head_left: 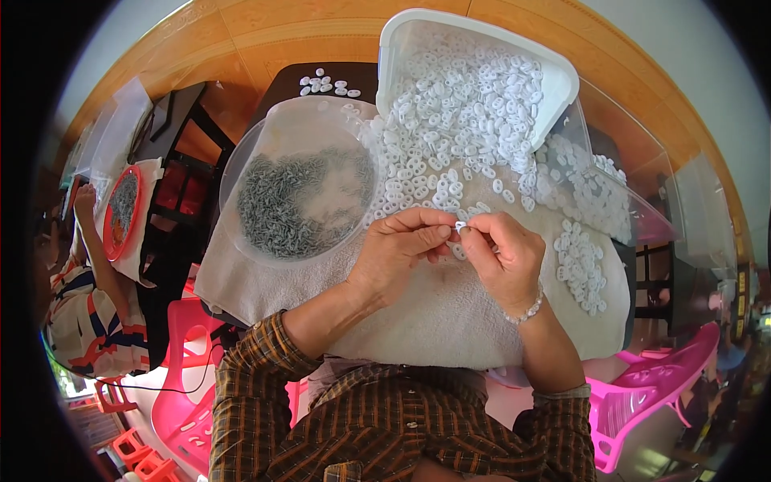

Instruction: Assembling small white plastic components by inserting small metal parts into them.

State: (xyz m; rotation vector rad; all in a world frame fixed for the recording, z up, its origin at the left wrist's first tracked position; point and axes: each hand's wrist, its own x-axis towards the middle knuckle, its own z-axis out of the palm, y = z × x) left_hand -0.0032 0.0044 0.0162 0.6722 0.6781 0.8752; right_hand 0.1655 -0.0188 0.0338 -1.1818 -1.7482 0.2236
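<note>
My left hand [399,247] and my right hand [509,255] meet over the near part of the towel-covered table. A small white oval plastic piece [461,226] sits at the tips of my right thumb and fingers, which pinch it. My left thumb and index finger are pressed together against its left side; whatever lies between them is hidden. Just beyond my hands spreads a heap of similar white oval pieces with two holes [418,183]. To the left, a clear round basin [227,210] contains many small grey screw-like parts [277,209].
A white plastic bin [562,71] lies tipped at the back, spilling white pieces. Clear containers [618,153] stand at the right beside a smaller pile [580,267]. Pink chairs [654,386] flank the table. At far left, another person's arm [100,249] reaches near a red tray [135,170].
</note>
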